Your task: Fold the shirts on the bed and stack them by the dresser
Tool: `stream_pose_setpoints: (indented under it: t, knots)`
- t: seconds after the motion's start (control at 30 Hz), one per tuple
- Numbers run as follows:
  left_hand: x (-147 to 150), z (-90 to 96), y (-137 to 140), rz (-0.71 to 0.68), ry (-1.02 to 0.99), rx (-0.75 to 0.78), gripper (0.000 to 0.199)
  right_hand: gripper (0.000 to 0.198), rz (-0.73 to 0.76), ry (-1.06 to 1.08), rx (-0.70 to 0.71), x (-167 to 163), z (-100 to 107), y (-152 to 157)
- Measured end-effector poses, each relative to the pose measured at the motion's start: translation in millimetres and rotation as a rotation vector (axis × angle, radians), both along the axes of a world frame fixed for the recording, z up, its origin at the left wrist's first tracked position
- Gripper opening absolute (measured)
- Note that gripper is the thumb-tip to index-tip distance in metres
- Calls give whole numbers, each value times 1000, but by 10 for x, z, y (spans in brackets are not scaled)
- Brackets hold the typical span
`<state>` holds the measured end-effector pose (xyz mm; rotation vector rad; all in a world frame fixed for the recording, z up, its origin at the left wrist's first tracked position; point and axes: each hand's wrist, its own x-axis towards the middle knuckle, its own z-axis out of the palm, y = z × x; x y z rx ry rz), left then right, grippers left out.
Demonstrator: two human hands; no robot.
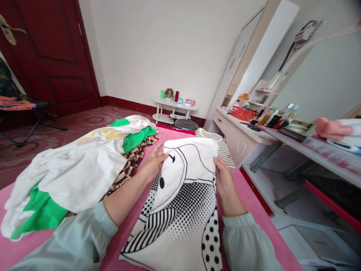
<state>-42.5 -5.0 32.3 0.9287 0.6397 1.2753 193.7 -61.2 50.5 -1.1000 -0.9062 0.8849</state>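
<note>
A white folded garment (194,222) with a black cartoon, dot and stripe print lies lengthwise in front of me, its far end folded over. My left hand (154,162) grips its far left corner, thumb on top and the other fingers along the edge. At the far right corner, my right hand (225,177) pinches the cloth, with some fingers hidden under it. Beyond the garment lies a striped piece of clothing (227,150), partly covered. To the left is a loose pile of white and green clothes (81,169), with a brown patterned cloth (132,162) beneath.
Everything lies on a pink-covered surface (248,203). A small white table (172,103) with a plant stands by the wall. On the right are a dresser (239,131) with bottles and a red basket (243,113), and a shelf. A folding chair (25,107) is at left.
</note>
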Motion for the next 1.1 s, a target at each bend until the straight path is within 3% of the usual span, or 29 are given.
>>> stream_pose_setpoints:
  t: [0.1,0.23,0.3,0.4,0.47,0.53,0.67,0.8,0.93,1.03,1.1]
  knots:
    - [-16,-91,37,34,63,-103,82,43,-31,259,-10,62,-141,62]
    - [-46,-242,115,128,242,-41,70,51,-110,250,-69,171,-365,133]
    - [-80,-310,166,196,410,24,63,51,-174,98,-89,219,-423,143]
    - [-159,-377,224,277,713,91,59,50,-304,-297,-95,238,-399,120]
    - [-205,-375,222,283,854,120,59,47,-401,-562,-26,171,-301,82]
    - [-225,-329,179,259,921,136,59,40,-409,-703,80,14,-157,26]
    - [-200,-179,-28,180,880,55,56,17,-19,-735,198,-490,67,-152]
    - [-289,-102,-403,13,616,-139,52,21,370,-815,61,-853,-35,-291]
    - [-618,-136,-896,-149,514,-197,59,54,474,-1038,-111,-926,-124,-209]
    - [-858,-142,-1226,-267,583,-139,57,70,504,-1340,-90,-997,-34,-58]
    - [-949,-120,-1384,-319,631,-82,53,67,519,-1553,-60,-1082,23,20]
